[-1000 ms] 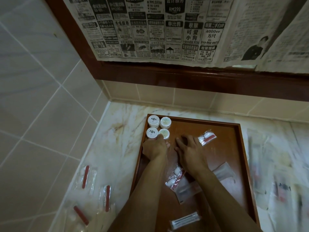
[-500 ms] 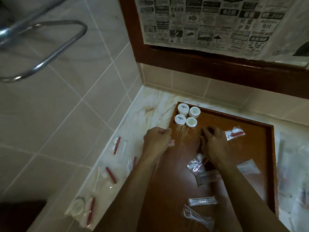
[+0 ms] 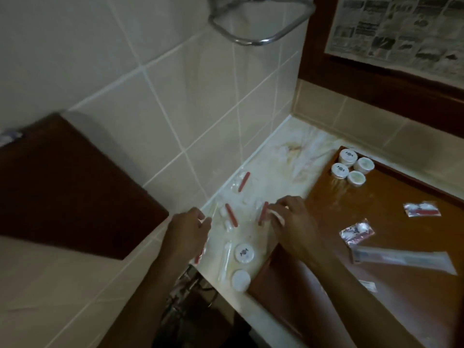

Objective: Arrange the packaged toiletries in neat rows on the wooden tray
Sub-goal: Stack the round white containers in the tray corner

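While four white jars (image 3: 351,167) sit in the wooden tray's (image 3: 391,237) far-left corner, both hands hover over tabletop (image 3: 296,156) packets: left hand (image 3: 187,228) loosely open, right hand (image 3: 292,218) pinching one packet (image 3: 263,213).

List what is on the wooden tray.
On the wooden tray: four round tubs in its far corner, two small packets, one long sachet. The right forearm covers part.

The wooden tray (image 3: 391,222) at the right is shiny orange-brown. Four round tubs (image 3: 351,169) in its top corner are white, two with a small black mark on the lid. The counter (image 3: 283,172) in the middle is creamy marble with rusty streaks. Clear packets (image 3: 232,214) there hold red sticks. The wall tiles (image 3: 150,109) at the upper left are pale beige with white lines.
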